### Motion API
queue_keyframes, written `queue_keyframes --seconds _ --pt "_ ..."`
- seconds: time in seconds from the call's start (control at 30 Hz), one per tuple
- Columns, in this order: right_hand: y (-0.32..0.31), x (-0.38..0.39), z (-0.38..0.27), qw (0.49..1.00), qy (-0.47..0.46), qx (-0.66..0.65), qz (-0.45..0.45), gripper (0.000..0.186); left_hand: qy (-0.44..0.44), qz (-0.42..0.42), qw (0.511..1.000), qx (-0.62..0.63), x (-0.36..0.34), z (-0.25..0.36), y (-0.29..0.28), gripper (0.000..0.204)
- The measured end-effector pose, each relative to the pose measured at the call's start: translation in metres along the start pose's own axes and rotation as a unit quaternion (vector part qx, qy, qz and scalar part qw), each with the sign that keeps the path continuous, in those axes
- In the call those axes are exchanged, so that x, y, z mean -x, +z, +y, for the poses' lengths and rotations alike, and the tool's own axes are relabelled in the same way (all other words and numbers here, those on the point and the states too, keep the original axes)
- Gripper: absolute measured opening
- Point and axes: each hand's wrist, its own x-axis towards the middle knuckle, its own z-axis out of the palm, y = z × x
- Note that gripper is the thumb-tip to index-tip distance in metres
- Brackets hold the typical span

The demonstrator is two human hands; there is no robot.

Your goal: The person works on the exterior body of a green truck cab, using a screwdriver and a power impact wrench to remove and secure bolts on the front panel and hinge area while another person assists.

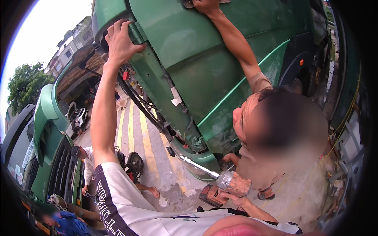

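A green truck door (189, 63) fills the upper middle. My left hand (120, 43) is raised, its fingers hooked over the edge of the green body panel (108, 11) beside a door hinge (138, 33). The thumb sticks out toward the door. Low at the right, my right hand (232, 198) is closed around the handle of a cordless impact wrench (240, 184) with a worn, taped body. Its long socket extension (199, 166) points up and left toward the lower door frame. A red-and-black battery (212, 196) sits at its base.
A co-worker (260, 161) stands close on the right, one hand (206, 4) at the door handle. Another green truck (51, 118) is at the left, with people near it. Cables (141, 102) hang beside the door frame. Metal parts (350, 145) line the right side.
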Motion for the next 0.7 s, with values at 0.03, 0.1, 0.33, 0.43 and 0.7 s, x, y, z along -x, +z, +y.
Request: queue_keyframes --seconds 0.03,0.1,0.33,0.43,0.7 --pt "0.000 0.000 -0.004 1.000 -0.008 0.010 0.004 0.023 0.001 0.000 1.000 0.001 0.000 0.001 0.002 0.091" --pt "0.005 -0.006 -0.033 0.943 -0.211 0.258 0.010 0.027 0.000 -0.002 1.000 -0.007 0.002 -0.003 0.002 0.086" --pt "0.013 -0.004 -0.043 0.929 -0.264 0.254 -0.044 0.029 -0.007 -0.012 1.000 0.022 0.005 -0.004 -0.005 0.095" --pt "0.011 -0.006 -0.039 0.923 -0.278 0.261 -0.058 0.029 -0.081 0.061 0.992 0.075 0.030 0.004 0.004 0.103" --pt "0.009 -0.019 -0.041 0.914 -0.297 0.256 -0.100 0.031 -0.167 -0.026 0.981 0.100 0.016 0.000 -0.002 0.122"
